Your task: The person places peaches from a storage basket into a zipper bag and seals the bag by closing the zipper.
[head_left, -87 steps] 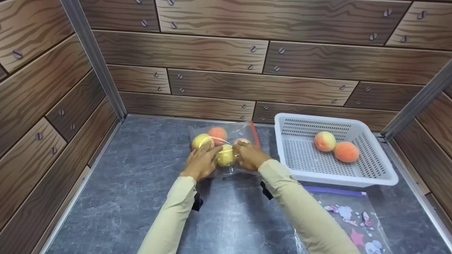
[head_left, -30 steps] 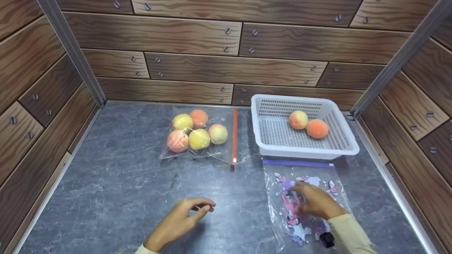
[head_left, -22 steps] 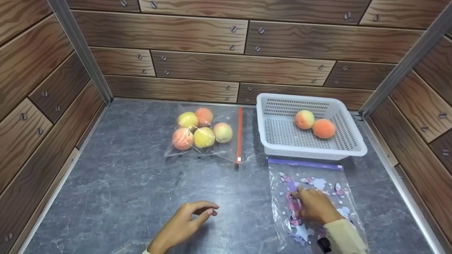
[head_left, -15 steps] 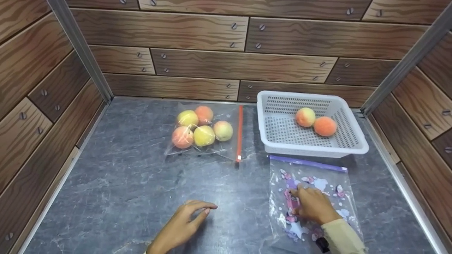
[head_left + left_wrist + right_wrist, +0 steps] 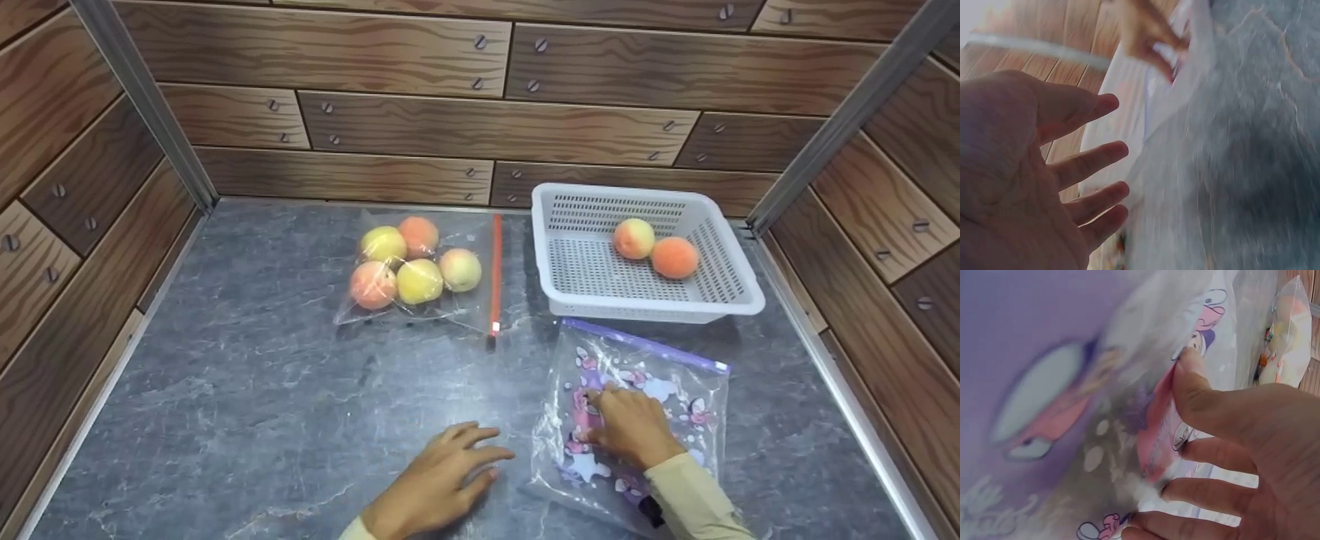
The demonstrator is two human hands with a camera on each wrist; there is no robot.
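Right hand [image 5: 630,427] lies on the printed bag [image 5: 660,382], near the front right of the tabletop [image 5: 247,390]. Fingers bent, fingertips pressed onto the plastic; the right wrist view shows the thumb [image 5: 1196,391] and the fingers apart with the bag's pink and purple cartoon print under them. Whether a fold of plastic is pinched I cannot tell. The bag lies flat and slightly skewed, its purple zip strip [image 5: 645,346] facing the back edge, just in front of the basket [image 5: 562,300].

Left hand [image 5: 442,480] is at the front edge of the tabletop, just left of the printed bag. Palm down, fingers spread and nearly straight, holding nothing. The left wrist view is blurred: open palm, four fingers [image 5: 1089,163] stretched out, pale plastic beyond them.

The white basket stands at the back right corner. Two peaches [image 5: 654,249] lie in it, touching each other, towards its back right side.

The clear bag [image 5: 457,311] lies at the middle of the back of the tabletop, left of the basket and apart from both hands. It holds five fruit [image 5: 412,259], bunched together. Its red zip strip [image 5: 495,274] runs along the side nearest the basket.
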